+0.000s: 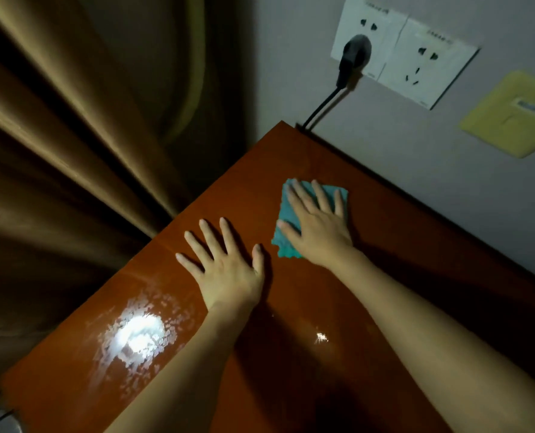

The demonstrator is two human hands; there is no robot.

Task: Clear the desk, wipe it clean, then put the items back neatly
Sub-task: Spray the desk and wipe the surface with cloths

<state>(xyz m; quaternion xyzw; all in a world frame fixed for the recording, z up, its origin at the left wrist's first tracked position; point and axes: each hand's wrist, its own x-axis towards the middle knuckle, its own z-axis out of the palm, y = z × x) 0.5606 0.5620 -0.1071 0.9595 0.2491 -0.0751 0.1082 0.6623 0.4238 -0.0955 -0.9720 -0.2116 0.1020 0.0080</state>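
Observation:
The glossy reddish-brown desk top [291, 170] fills the lower middle of the view, with a wet, streaky patch shining near its left edge. A teal cloth [286, 210] lies flat near the desk's far corner. My right hand [317, 225] presses down on the cloth with straight, spread fingers and covers most of it. My left hand [225, 267] rests flat on the bare desk just to the left of the cloth, fingers spread, holding nothing.
Brown curtains [72, 151] hang close along the desk's left edge. On the wall behind are two white sockets [416, 54], a black plug [355, 54] with its cable dropping behind the desk corner, and a yellow wall plate [510, 117].

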